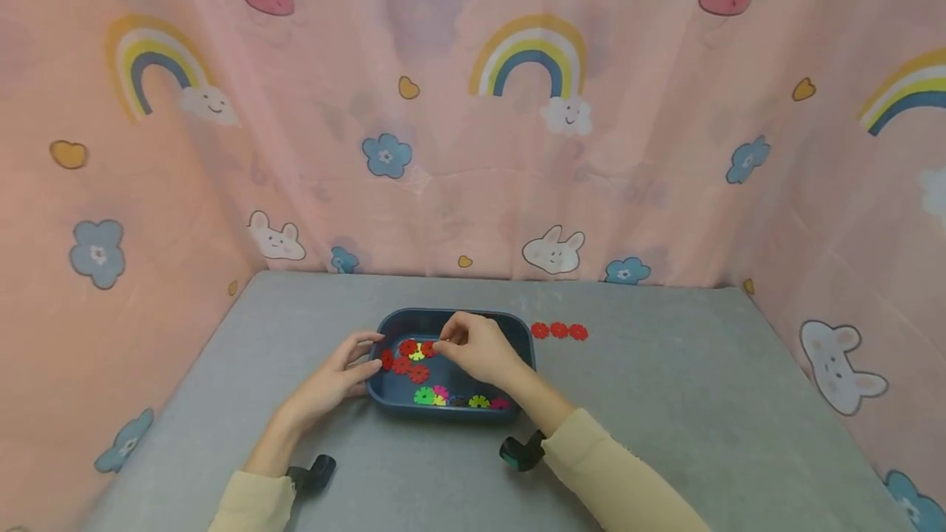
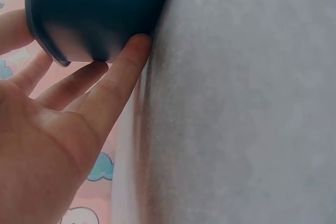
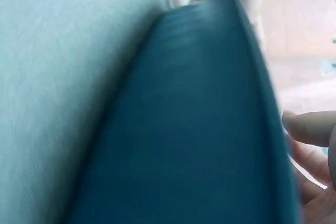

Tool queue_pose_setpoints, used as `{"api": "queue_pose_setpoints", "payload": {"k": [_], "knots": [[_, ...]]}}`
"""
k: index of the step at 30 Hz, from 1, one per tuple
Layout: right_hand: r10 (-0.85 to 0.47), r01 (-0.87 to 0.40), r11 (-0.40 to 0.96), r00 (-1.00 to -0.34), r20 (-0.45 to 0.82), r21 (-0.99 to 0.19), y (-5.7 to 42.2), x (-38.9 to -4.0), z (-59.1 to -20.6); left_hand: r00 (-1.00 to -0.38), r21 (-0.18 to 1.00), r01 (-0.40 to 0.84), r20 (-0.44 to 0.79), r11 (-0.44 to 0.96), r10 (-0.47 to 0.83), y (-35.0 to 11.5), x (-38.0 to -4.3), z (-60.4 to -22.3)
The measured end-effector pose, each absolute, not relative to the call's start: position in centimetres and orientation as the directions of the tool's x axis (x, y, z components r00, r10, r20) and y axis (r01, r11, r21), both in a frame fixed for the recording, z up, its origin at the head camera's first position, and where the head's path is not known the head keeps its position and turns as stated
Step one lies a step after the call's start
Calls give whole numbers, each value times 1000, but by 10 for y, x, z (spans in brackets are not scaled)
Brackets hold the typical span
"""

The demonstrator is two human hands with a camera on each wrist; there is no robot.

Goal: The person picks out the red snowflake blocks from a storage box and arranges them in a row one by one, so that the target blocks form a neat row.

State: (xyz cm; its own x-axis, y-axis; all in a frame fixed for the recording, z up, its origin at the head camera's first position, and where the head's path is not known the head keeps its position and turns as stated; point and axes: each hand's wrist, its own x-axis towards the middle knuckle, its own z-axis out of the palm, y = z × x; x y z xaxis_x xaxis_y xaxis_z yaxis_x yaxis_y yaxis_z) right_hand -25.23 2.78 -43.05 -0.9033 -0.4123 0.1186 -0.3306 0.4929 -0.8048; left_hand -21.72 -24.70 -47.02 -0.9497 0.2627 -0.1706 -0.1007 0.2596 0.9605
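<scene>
A dark blue plastic tray [image 1: 451, 413] stands on the table. Its left end is held by my left hand [image 1: 336, 380], with several fingers along the outer wall and one digit over the rim, as the left wrist view [image 2: 58, 135] shows. My right hand [image 1: 480, 347] reaches over the tray, and its thumb and fingertips pinch a red snowflake disc [image 1: 429, 349]. Several other red snowflake discs [image 1: 401, 365] lie in the tray's left part, near a yellow disc [image 1: 417, 354]. In the right wrist view, the rim partly hides the fingertips [image 3: 310, 127].
Three red discs [image 1: 559, 331] lie in a row on the grey table [image 1: 665, 401], right of the tray. Along the tray's near wall are a green disc [image 1: 424, 395], a yellow disc [image 1: 479, 402] and several others. A printed pink curtain [image 1: 458, 204] hangs behind.
</scene>
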Motion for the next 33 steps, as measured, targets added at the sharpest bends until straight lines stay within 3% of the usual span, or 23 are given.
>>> {"api": "queue_pose_setpoints", "payload": {"k": [13, 25, 33], "knots": [[-537, -322, 613, -839, -82, -721, -1, -267, -457, -943, 960, -102, -176, 260, 282, -248, -218, -471], [-550, -387, 701, -828, -108, -598, -10, -271, -465, -943, 959, -89, -168, 268, 286, -249, -218, -470], [-542, -376, 716, -830, -129, -588, -11, -271, -466, -944, 960, -92, -169, 264, 284, -248, -216, -469]]}}
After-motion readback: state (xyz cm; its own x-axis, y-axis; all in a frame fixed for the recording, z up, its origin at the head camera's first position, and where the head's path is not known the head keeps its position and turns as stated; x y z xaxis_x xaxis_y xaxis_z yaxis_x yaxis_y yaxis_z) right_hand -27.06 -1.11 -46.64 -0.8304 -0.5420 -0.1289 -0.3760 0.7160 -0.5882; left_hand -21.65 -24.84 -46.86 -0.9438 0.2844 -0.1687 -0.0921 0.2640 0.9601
